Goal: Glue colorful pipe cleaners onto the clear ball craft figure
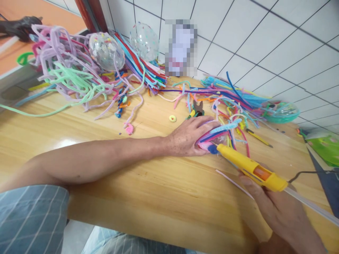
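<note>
My left hand [191,137] reaches across the wooden table [148,197] and closes around a small clear ball wrapped in coloured pipe cleaners [215,138]. My right hand [278,208] grips a yellow glue gun [251,168], whose nozzle touches the wrapped ball at its near side. A clear glue stick [312,209] sticks out of the gun's back, and a black cord [309,173] runs off to the right.
Heaps of coloured pipe cleaners [71,74] cover the far side of the table, with two clear confetti balls [106,50] among them. Small pliers [197,108] and a yellow ring [172,118] lie near my left hand. A green bowl [282,112] stands at far right by the tiled wall.
</note>
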`<state>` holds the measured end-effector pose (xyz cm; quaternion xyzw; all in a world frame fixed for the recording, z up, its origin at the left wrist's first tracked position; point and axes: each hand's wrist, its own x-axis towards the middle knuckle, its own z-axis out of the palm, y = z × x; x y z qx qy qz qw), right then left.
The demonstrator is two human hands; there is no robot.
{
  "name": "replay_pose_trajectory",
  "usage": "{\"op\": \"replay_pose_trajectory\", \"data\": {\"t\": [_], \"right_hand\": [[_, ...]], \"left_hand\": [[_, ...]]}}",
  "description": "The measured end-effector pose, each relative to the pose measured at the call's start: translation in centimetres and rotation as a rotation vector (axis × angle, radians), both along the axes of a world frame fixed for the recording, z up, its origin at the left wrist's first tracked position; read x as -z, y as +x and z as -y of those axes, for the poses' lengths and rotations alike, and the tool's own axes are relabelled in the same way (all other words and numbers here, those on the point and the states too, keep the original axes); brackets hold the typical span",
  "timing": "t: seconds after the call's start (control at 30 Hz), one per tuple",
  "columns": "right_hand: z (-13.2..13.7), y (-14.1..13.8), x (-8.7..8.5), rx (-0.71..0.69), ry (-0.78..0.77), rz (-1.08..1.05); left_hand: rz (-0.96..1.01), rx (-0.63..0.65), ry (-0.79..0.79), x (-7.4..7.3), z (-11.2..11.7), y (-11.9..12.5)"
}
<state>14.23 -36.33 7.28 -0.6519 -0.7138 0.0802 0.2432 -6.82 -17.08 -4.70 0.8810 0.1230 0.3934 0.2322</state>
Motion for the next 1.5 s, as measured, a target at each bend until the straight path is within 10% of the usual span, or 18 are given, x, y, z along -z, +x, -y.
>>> {"op": "replay_pose_trajectory", "data": {"t": [1.5], "right_hand": [[-0.2, -0.6, -0.7, -0.037, 0.030, 0.175]], "left_hand": [[0.043, -0.009, 0.051, 0.2, 0.1, 0.2]]}}
